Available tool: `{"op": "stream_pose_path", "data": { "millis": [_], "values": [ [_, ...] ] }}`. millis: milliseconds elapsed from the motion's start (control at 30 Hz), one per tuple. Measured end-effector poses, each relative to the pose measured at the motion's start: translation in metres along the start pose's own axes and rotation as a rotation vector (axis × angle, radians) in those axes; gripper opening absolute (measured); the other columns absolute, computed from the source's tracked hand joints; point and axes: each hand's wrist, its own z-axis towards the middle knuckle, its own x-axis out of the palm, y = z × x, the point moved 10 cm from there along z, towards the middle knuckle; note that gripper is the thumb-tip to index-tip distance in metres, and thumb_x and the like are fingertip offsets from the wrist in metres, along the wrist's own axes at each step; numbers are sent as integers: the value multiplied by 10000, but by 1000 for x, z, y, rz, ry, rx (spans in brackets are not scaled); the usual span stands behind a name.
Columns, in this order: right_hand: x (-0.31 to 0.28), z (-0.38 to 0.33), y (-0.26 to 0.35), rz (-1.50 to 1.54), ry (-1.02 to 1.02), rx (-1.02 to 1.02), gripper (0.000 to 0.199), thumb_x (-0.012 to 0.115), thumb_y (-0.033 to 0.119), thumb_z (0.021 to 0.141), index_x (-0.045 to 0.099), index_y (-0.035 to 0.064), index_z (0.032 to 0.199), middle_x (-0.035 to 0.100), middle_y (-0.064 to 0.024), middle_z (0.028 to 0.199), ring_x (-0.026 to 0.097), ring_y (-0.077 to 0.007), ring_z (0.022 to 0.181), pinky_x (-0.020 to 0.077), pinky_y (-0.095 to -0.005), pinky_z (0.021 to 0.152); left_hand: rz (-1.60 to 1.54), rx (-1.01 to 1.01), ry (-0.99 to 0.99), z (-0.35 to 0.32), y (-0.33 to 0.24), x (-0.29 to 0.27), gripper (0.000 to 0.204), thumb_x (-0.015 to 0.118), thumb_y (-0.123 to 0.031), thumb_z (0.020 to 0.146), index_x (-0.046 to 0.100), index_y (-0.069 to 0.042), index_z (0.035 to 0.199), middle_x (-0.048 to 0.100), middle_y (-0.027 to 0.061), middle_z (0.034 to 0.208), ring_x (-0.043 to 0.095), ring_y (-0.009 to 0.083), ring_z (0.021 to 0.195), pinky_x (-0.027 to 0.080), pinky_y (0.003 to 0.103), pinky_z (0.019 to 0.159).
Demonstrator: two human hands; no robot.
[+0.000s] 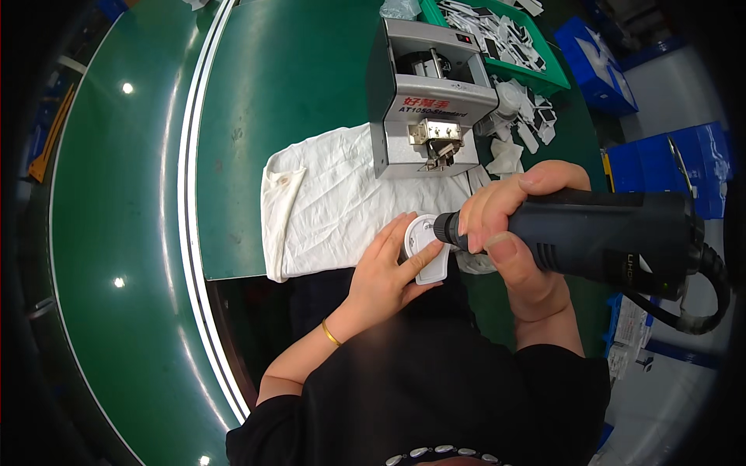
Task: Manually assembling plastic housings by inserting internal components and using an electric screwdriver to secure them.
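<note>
My left hand (377, 283) is closed on a small white plastic housing (431, 273), rounded at one end, near the front edge of the table. Its thumb lies across the inside of the part, and a gold bracelet circles the wrist. My right hand (528, 256) is wrapped round a black electric screwdriver (614, 237), held nearly level with its cable at the right end. The screwdriver's ribbed nose points left and sits against or just over the housing's inner side. Whether the bit touches a screw is too small to tell.
Beyond my hands, a folded white cloth (330, 198) lies on the green table (287, 70). A grey screw feeder (382, 132) stands at its far side. Behind it, a green tray (558, 79) holds many white parts, with more loose beside it. Blue bins (660, 159) are at the right.
</note>
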Motion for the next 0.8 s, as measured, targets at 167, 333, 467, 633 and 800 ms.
{"op": "stream_pose_path", "data": {
  "millis": [167, 333, 467, 633, 800],
  "values": [
    [3, 3, 0, -104, 30, -29, 483, 707, 133, 886, 351, 100, 1211, 559, -54, 758, 571, -162, 648, 512, -368, 699, -11, -3, -1, 2, 0, -1, 655, 836, -248, 688, 633, -178, 1306, 480, 252, 1382, 503, 430, 1254, 460, 456, 1023],
    [6, 5, -5, -104, 37, -7, 449, 698, 121, 884, 359, 104, 1179, 552, -53, 753, 571, -164, 646, 511, -373, 701, -4, -4, -20, 2, 1, -2, 638, 831, -250, 690, 641, -170, 1294, 484, 248, 1383, 503, 429, 1255, 456, 456, 1026],
    [4, 7, -6, -127, 8, -10, 444, 690, 117, 874, 366, 102, 1178, 547, -50, 752, 568, -164, 647, 508, -373, 700, -25, -11, -1, 4, 0, -2, 626, 825, -252, 695, 643, -162, 1288, 486, 246, 1384, 505, 427, 1256, 451, 454, 1033],
    [3, 6, -8, -207, 19, -9, 469, 691, 125, 863, 364, 104, 1199, 539, -43, 755, 562, -162, 645, 502, -367, 693, -37, -17, -12, 1, 2, -2, 613, 820, -254, 701, 646, -159, 1281, 490, 245, 1381, 506, 427, 1256, 450, 455, 1035],
    [3, 6, -15, -141, -14, 13, 453, 684, 119, 862, 368, 114, 1187, 536, -45, 758, 557, -162, 645, 495, -362, 686, -35, -18, -15, 1, 3, -1, 595, 812, -272, 710, 653, -162, 1272, 486, 246, 1385, 504, 428, 1259, 451, 455, 1034]
  ]
}}
